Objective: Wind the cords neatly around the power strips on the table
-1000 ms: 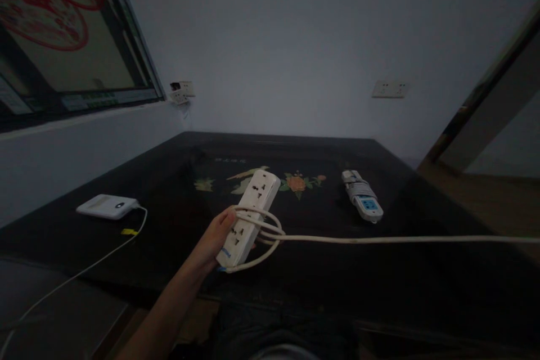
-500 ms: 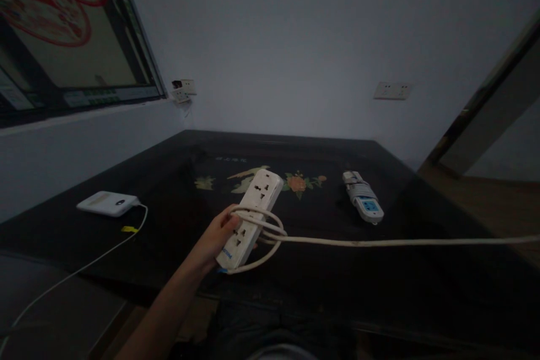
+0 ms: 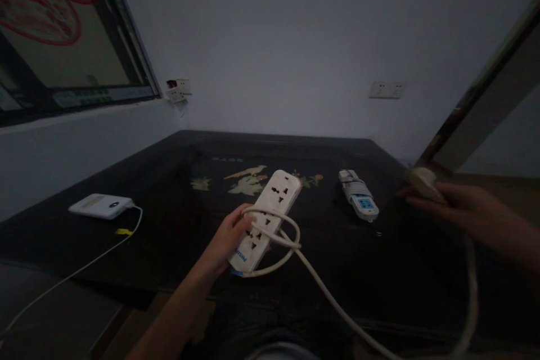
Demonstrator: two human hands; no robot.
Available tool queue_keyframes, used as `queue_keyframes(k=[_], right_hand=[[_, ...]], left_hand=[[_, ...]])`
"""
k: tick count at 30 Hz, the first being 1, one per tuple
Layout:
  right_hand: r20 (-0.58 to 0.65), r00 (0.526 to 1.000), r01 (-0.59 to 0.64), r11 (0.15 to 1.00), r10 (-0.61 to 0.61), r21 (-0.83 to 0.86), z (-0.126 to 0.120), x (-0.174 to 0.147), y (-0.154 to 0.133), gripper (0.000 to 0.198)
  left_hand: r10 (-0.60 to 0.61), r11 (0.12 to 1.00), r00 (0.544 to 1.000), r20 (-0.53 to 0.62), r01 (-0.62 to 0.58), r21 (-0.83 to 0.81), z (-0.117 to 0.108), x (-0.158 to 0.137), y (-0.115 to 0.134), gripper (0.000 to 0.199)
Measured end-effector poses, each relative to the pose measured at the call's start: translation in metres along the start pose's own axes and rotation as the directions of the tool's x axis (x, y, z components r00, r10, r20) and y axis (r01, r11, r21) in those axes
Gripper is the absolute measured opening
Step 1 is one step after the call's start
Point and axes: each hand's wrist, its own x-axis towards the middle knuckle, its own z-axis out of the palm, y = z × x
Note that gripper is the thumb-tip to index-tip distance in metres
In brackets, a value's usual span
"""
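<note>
My left hand (image 3: 230, 236) grips a white power strip (image 3: 278, 194) near its lower end, tilted above the dark table. The strip's cord (image 3: 291, 242) loops round its middle, passing by my thumb. From there the cord sags down to the lower right and rises again toward my right hand (image 3: 468, 208). Closed and somewhat blurred, my right hand holds the cord's pale plug (image 3: 424, 183) over the table's right edge. A second power strip (image 3: 358, 194), wrapped in its own cord, lies on the table between the two hands.
A white box-like device (image 3: 101, 206) with a thin cable (image 3: 88, 264) and a yellow tag (image 3: 124, 232) rests at the left of the black table (image 3: 169, 180). Wall sockets (image 3: 386, 89) are at the back right, others (image 3: 177, 90) by the window.
My right hand has come into view at the right with the plug. The cord, stretched straight to the right before, now hangs slack. The held strip has shifted slightly right.
</note>
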Motion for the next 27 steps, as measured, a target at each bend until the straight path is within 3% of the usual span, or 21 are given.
queue_keyframes(k=[2, 8, 13, 17, 22, 27], right_hand=[[0.132, 0.991, 0.023, 1.0, -0.024, 0.009, 0.016, 0.001, -0.025, 0.064], [0.244, 0.939, 0.186, 0.955, -0.242, 0.232, 0.07, -0.005, -0.077, 0.038], [0.21, 0.896, 0.339, 0.909, -0.39, 0.243, 0.106, -0.005, -0.091, 0.026], [0.241, 0.86, 0.395, 0.886, -0.45, 0.242, 0.117, -0.002, -0.09, 0.026], [0.327, 0.807, 0.406, 0.864, -0.492, 0.299, 0.119, -0.001, -0.091, 0.034], [0.285, 0.827, 0.43, 0.872, -0.484, 0.232, 0.126, -0.008, -0.097, 0.037]], left_hand=[[0.038, 0.999, 0.999, -0.012, -0.038, 0.024, 0.001, 0.0, -0.001, 0.041], [0.049, 0.995, 0.999, -0.018, -0.047, 0.09, 0.004, -0.003, -0.003, 0.045], [0.064, 0.995, 0.997, -0.045, -0.061, 0.079, 0.004, -0.005, -0.006, 0.056], [0.043, 0.998, 0.998, -0.038, -0.042, 0.036, 0.005, -0.009, -0.008, 0.058], [0.023, 1.0, 0.996, 0.088, -0.022, -0.012, 0.01, -0.017, -0.008, 0.07], [0.002, 1.0, 0.994, 0.106, -0.002, -0.001, 0.017, -0.018, -0.011, 0.074]])
